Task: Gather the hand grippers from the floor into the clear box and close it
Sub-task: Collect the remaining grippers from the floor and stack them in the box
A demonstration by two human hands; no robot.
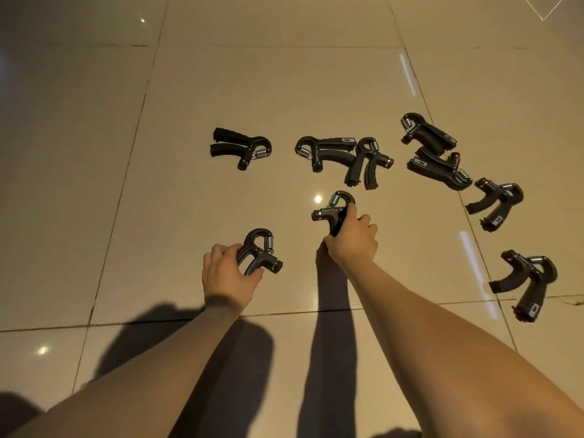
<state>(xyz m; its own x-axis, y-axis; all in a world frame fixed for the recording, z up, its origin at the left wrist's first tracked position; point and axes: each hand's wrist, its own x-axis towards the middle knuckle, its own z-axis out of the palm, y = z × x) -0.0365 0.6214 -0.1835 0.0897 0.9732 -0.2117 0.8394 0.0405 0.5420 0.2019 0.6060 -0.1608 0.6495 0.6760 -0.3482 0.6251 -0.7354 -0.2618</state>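
We see only a corner of the clear box (545, 7), cut by the top edge. Our left hand (226, 273) hides part of the nearer hand gripper (262, 248), our right hand (352, 240) most of the farther hand gripper (335, 207).

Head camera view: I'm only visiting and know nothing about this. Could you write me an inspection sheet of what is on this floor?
Surface: glossy beige tiled floor, with glare spots and arm shadows.
Job's things: nine black hand grippers. Seven lie loose, from the far-left gripper to the near-right gripper, and two pairs touch or overlap. Of the clear box, only what looks like a clear corner shows at the top right edge; whether it is open or closed cannot be told.
Clutter: nothing seen.
Grips: left hand holds one gripper; right hand holds a second gripper.
Cables: nothing seen.
Surroundings: nothing seen beyond the floor.
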